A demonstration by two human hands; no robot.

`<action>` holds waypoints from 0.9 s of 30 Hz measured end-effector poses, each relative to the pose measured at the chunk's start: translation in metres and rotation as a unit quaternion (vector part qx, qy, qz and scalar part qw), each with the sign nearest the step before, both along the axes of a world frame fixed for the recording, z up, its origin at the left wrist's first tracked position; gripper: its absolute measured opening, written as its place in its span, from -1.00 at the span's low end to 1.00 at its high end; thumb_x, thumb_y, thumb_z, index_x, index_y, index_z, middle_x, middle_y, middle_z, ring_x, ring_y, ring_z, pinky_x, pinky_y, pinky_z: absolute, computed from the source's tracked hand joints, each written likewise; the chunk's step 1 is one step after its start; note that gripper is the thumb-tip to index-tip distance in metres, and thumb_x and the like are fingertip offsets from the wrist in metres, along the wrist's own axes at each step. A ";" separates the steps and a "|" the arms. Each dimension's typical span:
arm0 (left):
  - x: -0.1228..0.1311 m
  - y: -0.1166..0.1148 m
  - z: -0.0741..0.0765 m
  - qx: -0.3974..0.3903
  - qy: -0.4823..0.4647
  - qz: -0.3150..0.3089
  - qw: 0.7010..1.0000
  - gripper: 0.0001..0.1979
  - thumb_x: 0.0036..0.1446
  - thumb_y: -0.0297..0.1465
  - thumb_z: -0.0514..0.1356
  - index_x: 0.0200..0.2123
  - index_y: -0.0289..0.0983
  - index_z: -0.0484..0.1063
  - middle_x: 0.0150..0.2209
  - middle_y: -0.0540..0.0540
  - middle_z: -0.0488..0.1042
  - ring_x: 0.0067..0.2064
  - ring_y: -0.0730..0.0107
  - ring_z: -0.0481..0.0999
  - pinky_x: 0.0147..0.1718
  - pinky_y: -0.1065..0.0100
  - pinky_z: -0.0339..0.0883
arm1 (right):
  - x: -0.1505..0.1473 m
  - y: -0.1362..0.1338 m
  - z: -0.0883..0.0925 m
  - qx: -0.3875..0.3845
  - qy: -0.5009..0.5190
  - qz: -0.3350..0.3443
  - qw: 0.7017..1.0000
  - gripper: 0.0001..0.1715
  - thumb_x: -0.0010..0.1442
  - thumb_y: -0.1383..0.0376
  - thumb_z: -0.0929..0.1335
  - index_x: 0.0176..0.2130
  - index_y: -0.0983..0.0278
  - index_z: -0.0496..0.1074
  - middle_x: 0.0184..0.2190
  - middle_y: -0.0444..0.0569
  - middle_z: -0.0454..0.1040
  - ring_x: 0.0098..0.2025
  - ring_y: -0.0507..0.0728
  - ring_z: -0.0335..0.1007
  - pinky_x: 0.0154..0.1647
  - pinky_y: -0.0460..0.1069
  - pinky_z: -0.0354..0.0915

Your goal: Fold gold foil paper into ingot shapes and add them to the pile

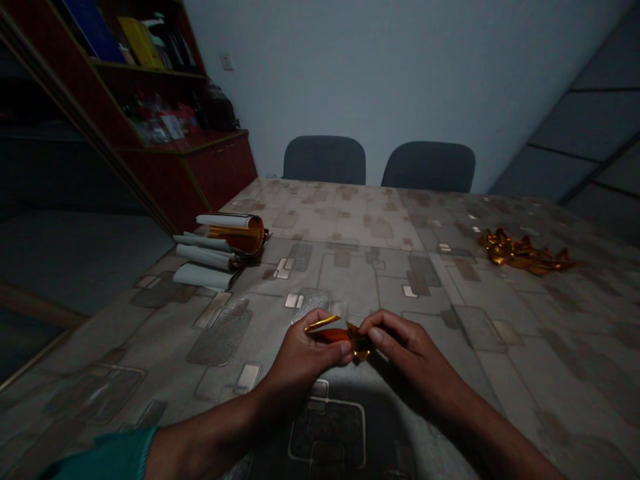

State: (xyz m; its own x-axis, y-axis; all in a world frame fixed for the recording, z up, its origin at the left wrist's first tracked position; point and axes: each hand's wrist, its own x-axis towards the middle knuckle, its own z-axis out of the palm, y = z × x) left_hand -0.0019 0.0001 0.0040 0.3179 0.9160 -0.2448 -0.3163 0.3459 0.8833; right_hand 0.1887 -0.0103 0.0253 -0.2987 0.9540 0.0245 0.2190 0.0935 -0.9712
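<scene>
Low over the near middle of the patterned table [380, 267], both my hands pinch a small piece of shiny gold foil paper [345, 335]. My left hand [305, 357] is closed on its left part, thumb and fingers pressed together. My right hand [403, 350] is closed on its right, crumpled end. The foil looks partly folded; its exact shape is hard to make out in the dim light.
A pile of finished gold foil pieces [523, 252] lies at the right of the table. Rolled sheets of white-backed gold paper [220, 248] lie at the left edge. Two grey chairs [377, 163] stand behind the table. A dark red shelf cabinet [165, 113] stands at the left.
</scene>
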 end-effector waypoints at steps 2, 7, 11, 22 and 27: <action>0.001 0.000 0.001 -0.008 -0.001 0.020 1.000 -0.59 -0.13 -0.38 0.50 -0.35 -0.30 0.32 -0.43 0.02 0.55 -0.38 0.44 0.57 -0.34 0.43 0.45 | 0.001 -0.001 -0.003 -0.023 0.053 -0.055 0.997 -0.84 0.33 0.16 0.32 -0.20 0.20 0.40 -0.36 -0.10 0.41 -0.34 0.09 0.31 -0.35 -0.02 0.20; 0.002 0.001 -0.001 -0.030 -0.003 0.062 0.998 -0.51 -0.20 -0.38 0.52 -0.29 -0.29 0.30 -0.42 0.03 0.56 -0.42 0.51 0.56 -0.37 0.48 0.44 | -0.003 -0.002 -0.010 -0.120 0.140 -0.045 0.982 -0.73 0.28 0.09 0.36 -0.17 0.21 0.32 -0.51 -0.22 0.26 -0.54 0.01 0.14 -0.55 -0.08 0.06; 0.001 0.001 -0.002 -0.041 -0.014 0.065 0.997 -0.51 -0.21 -0.38 0.53 -0.30 -0.28 0.31 -0.44 0.03 0.56 -0.41 0.49 0.56 -0.34 0.46 0.45 | -0.013 -0.004 -0.012 -0.114 0.112 -0.011 0.987 -0.71 0.13 0.15 0.44 -0.25 0.25 0.35 -0.45 -0.17 0.28 -0.43 0.04 0.20 -0.44 -0.05 0.12; 0.000 -0.001 0.010 -0.121 -0.084 0.113 0.983 -0.57 -0.14 -0.55 0.45 -0.19 -0.26 0.38 -0.23 -0.08 0.60 -0.15 0.30 0.60 -0.08 0.32 0.47 | -0.024 -0.006 -0.011 0.112 -0.073 -0.112 0.985 -0.69 0.10 0.35 0.35 -0.11 0.24 0.32 -0.40 -0.08 0.46 -0.43 0.10 0.42 -0.40 -0.02 0.33; 0.001 -0.004 0.014 -0.146 -0.090 0.100 0.980 -0.60 -0.10 -0.56 0.44 -0.19 -0.27 0.39 -0.23 -0.08 0.58 -0.21 0.39 0.57 -0.16 0.39 0.47 | -0.026 -0.007 -0.012 0.256 -0.143 -0.117 0.949 -0.67 0.13 0.42 0.29 -0.07 0.23 0.31 -0.37 -0.06 0.49 -0.45 0.08 0.41 -0.39 -0.03 0.35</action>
